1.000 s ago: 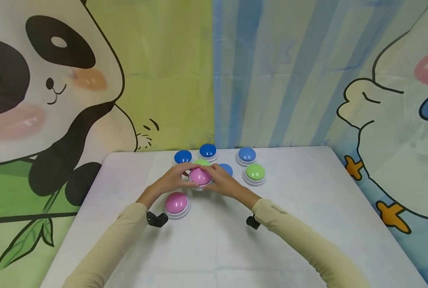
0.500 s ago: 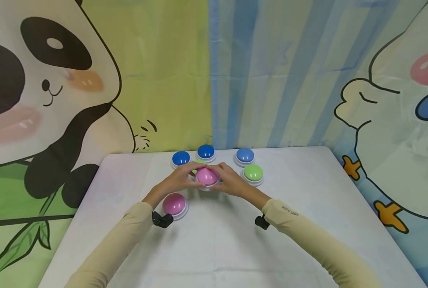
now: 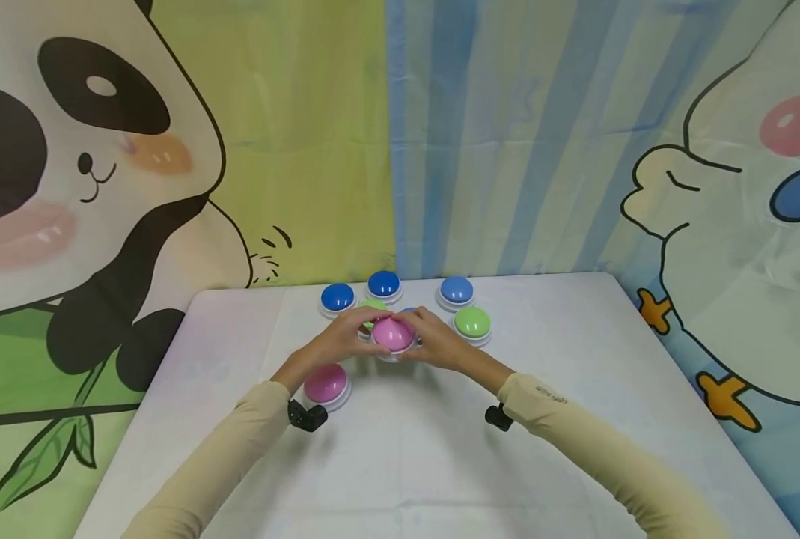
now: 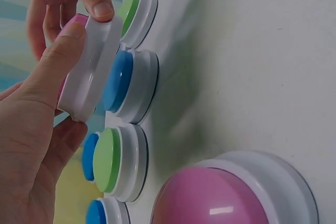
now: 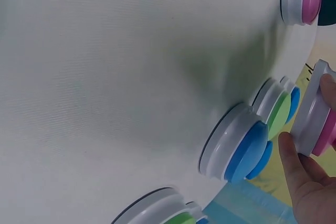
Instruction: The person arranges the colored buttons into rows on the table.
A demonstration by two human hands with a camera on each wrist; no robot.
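Note:
Both hands grip one pink-domed push button [image 3: 393,335] by its white base, holding it above the table. My left hand [image 3: 346,337] has its left side and my right hand [image 3: 440,340] its right side. In the left wrist view, the left thumb lies along the base [image 4: 94,69] and the right thumb presses the rim's other end. Just behind the held button are a green button [image 3: 375,305] and a light blue button [image 4: 118,80], the latter mostly hidden in the head view. A second pink button [image 3: 326,383] stands on the table, near the left wrist.
Along the back of the white table [image 3: 400,464] stand two dark blue buttons, the left one [image 3: 337,297] and its neighbour [image 3: 383,284]. Farther right are a light blue button [image 3: 456,290] and a green button [image 3: 472,323]. A printed cloth backdrop [image 3: 305,150] rises behind.
Both hands have carried the held pink button a little to the right, so it now covers most of the light blue button behind. The other buttons stay put on the table.

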